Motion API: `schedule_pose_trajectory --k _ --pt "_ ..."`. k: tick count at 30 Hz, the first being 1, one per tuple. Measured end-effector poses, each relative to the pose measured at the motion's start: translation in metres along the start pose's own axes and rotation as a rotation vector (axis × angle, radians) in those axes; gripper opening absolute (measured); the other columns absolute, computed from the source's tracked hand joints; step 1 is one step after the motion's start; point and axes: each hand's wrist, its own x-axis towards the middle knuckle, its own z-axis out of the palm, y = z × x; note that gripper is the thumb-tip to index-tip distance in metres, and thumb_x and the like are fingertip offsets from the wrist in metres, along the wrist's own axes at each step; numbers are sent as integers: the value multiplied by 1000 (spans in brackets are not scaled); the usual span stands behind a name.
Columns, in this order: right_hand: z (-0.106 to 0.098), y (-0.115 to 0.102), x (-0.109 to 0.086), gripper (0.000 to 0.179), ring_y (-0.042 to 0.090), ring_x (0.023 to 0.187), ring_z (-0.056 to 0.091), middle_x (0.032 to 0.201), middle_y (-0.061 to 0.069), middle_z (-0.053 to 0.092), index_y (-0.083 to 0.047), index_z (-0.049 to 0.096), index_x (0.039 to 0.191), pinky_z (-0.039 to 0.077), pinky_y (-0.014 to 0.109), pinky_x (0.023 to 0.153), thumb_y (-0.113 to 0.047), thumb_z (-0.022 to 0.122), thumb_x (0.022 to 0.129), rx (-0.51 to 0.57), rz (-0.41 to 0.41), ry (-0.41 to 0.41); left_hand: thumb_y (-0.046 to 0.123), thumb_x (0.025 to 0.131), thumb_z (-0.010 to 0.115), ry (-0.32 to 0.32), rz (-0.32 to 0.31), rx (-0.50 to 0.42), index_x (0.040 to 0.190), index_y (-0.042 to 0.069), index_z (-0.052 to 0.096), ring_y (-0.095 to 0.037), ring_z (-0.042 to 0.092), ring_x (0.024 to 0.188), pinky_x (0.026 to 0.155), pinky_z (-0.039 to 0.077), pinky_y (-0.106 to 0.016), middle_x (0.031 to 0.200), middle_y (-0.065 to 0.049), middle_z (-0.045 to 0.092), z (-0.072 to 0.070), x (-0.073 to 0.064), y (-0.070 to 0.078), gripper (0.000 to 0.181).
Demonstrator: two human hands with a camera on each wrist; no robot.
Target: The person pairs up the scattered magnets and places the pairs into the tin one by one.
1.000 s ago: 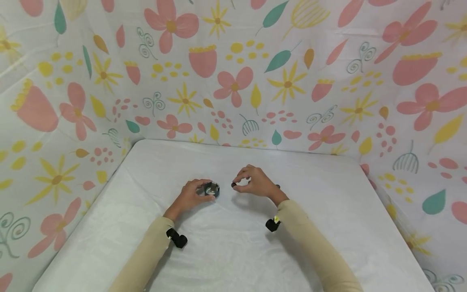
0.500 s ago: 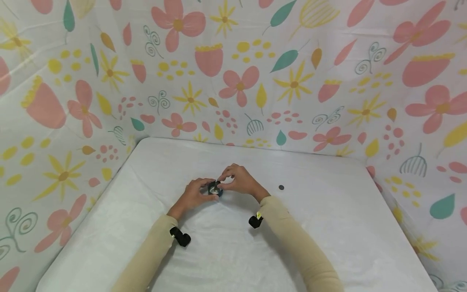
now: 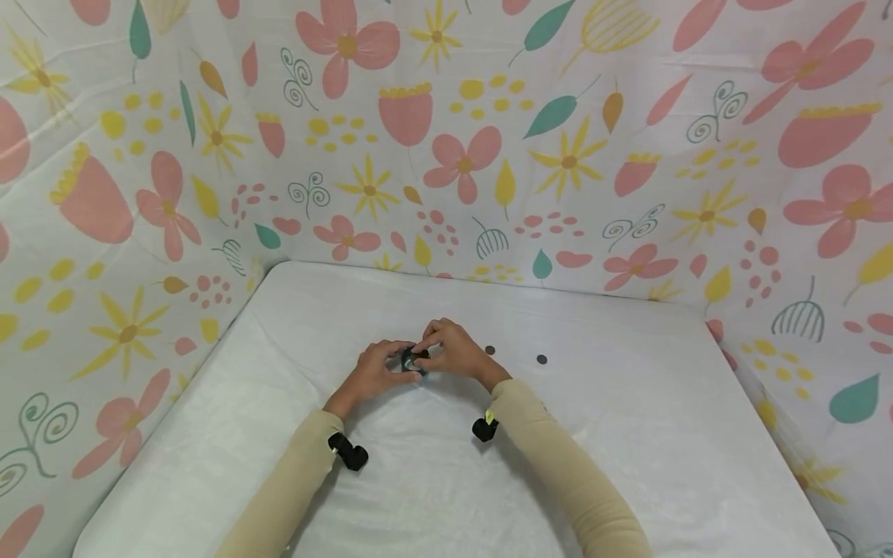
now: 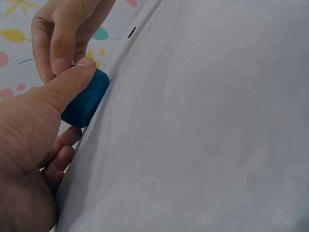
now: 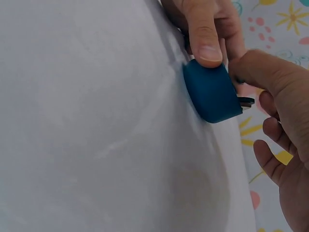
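Note:
My left hand [image 3: 377, 370] grips a small round teal case [image 5: 211, 92] by its sides, thumb on the near edge. In the head view, the case's open face, with a dark rim and a shiny inside, is partly covered by fingers. My right hand [image 3: 455, 350] reaches to that face, thumb and forefinger pinching a small dark disc [image 3: 422, 353]. In the right wrist view, a thin dark edge over a paler layer sticks out at the case's mouth; the other right fingers curl loosely. The left wrist view shows the left thumb lying across the teal side.
Two small dark discs lie on the white-covered table, one disc [image 3: 491, 350] near the right wrist and another disc [image 3: 542, 359] farther right. A floral cloth [image 3: 463, 167] stands behind the table and along its sides. Black wrist cameras [image 3: 349, 452] sit on both beige sleeves.
My right hand has moved left, bringing the pinched disc to the case's mouth. The two dark discs on the table have come into sight from behind it. The left hand keeps its grip.

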Motion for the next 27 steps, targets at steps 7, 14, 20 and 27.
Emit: schedule_pose_trajectory --k 7,14,20,27 --pt "2 -1 -2 20 18 94 55 100 -4 64 -14 83 104 46 31 77 -20 86 85 -33 18 6 36 86 85 -7 -2 18 138 15 65 -31 59 116 100 46 -54 134 -7 65 3 1 2 59" --pt "-1 -3 -10 24 20 100 59 100 -5 66 -14 82 109 52 39 83 -26 83 88 36 24 37 38 86 84 -12 -32 29 138 18 65 -30 58 116 102 41 -58 134 -7 65 2 0 5 59" --pt "-10 -5 -20 25 26 99 63 104 3 70 -13 81 111 54 44 81 -28 80 91 66 -1 70 44 85 84 -28 -97 46 148 11 53 -30 54 119 103 41 -56 135 -11 62 0 -1 7 78" --pt "-33 1 -45 28 35 97 65 107 10 72 -7 79 112 56 50 82 -25 80 91 93 -19 107 51 88 78 31 -85 -35 155 13 41 -29 46 133 109 38 -56 142 -8 52 -3 -2 19 86"
